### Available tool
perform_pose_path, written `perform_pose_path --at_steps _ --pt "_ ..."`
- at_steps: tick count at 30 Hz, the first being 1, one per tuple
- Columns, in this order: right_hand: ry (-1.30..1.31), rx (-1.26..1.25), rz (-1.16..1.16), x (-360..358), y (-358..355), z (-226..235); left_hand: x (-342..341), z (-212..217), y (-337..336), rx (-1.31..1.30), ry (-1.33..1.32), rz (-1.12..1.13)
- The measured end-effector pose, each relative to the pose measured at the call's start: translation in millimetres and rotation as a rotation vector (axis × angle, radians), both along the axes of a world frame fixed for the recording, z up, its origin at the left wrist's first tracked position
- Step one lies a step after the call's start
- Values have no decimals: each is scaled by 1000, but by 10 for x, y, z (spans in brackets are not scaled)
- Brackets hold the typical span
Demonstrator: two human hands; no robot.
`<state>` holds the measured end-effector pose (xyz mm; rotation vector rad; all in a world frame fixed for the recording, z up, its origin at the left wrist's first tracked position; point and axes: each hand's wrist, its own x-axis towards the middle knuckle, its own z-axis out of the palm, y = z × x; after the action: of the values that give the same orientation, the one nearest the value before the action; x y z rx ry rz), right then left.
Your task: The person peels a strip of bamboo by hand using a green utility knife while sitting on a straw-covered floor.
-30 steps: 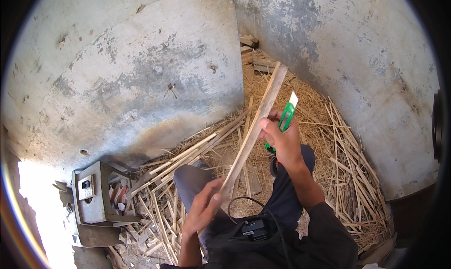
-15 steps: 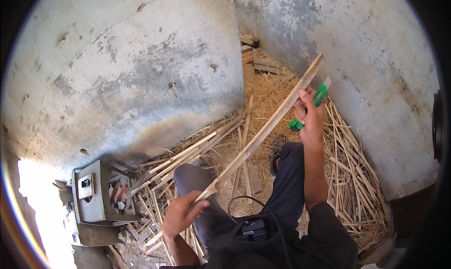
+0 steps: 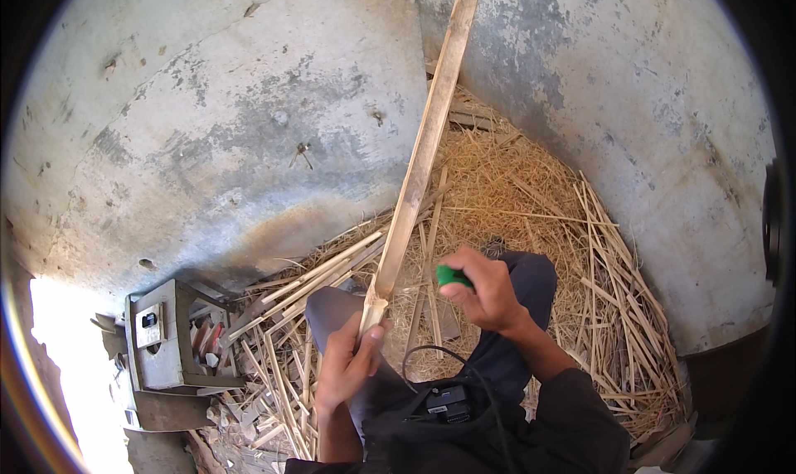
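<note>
My left hand (image 3: pixel 347 365) grips the lower end of a long split bamboo strip (image 3: pixel 421 159), just below a knobby joint. The strip rises steeply away from me, its far end high against the wall corner. Closed around a green utility knife (image 3: pixel 453 277), my right hand (image 3: pixel 489 296) is held to the right of the strip, apart from it. Only part of the green handle shows; the blade cannot be made out.
Bamboo sticks (image 3: pixel 315 279) lie on the left, and a larger pile of sticks (image 3: pixel 622 308) lines the right wall. Straw-like shavings (image 3: pixel 514 176) cover the floor ahead. A grey box-like stand (image 3: pixel 166 341) with odds and ends sits at left. Worn walls (image 3: pixel 274 126) meet ahead.
The bamboo strip has swung up and leftward to a steeper angle. My right hand has let go of its upper part and come down nearer my body with the utility knife.
</note>
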<state>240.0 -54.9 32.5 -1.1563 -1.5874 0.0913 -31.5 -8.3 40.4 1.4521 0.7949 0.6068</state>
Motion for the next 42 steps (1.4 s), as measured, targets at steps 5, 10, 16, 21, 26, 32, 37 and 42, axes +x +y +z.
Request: perform_pose_path --at_steps 5,10,16,21,26,32,37,42 --pt "-133 -16 -4 -106 5 -20 65 58 -38 -93 -60 14" --pt "-167 -14 -9 -127 -2 22 76 84 -78 -108 -81 2" --pt "-184 -16 -26 -129 2 55 125 135 -134 -66 -64 50" --pt "-180 37 -22 -160 2 119 138 66 -143 -9 -61 88" --pt "-252 2 -109 -159 -36 174 160 96 -145 75 22 102" --pt "-289 31 -146 -145 -11 109 159 89 -156 96 66 115" --pt "-282 57 -181 -126 46 47 141 -1 -195 134 95 155" --pt "-303 31 -169 -161 74 56 87 -16 -175 151 136 189"
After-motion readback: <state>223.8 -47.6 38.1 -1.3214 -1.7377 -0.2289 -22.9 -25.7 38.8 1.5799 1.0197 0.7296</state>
